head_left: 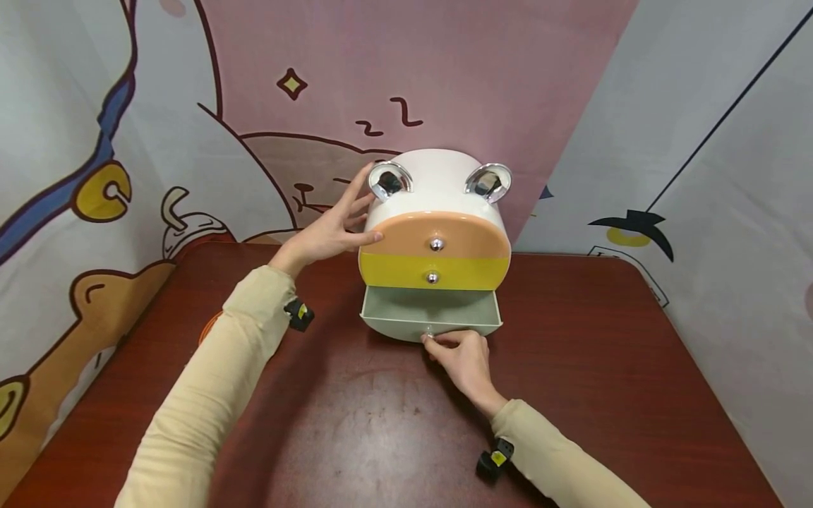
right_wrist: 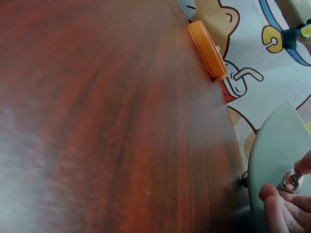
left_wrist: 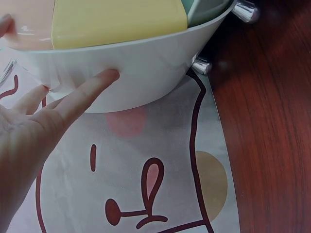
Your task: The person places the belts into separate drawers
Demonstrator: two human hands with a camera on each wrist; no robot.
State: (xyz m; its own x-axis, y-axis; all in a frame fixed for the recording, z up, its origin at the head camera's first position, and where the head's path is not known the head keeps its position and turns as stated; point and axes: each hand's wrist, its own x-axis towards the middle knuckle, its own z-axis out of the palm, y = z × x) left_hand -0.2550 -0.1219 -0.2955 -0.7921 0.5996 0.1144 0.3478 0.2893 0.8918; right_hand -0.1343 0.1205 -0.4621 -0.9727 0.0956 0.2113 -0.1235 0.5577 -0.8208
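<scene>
A small rounded drawer box (head_left: 438,169) with a white shell and two silver-rimmed round ears stands on the table. Its orange and yellow drawers are closed, while the pale green bottom drawer (head_left: 394,330) is pulled out, its visible inside bare. My right hand (head_left: 466,360) pinches the silver knob (right_wrist: 291,180) of that green drawer between thumb and fingers. Against the box's left side rests my left hand (head_left: 330,229), fingers extended and spread, thumb on the edge of the orange front. In the left wrist view, a fingertip of the left hand (left_wrist: 63,109) touches the white shell.
The box stands near the back of a dark red-brown wooden table (head_left: 571,339). An orange case (right_wrist: 208,51) lies by the table's left edge, mostly hidden behind the left sleeve in the head view. A cartoon-printed cloth (head_left: 508,70) hangs behind the table.
</scene>
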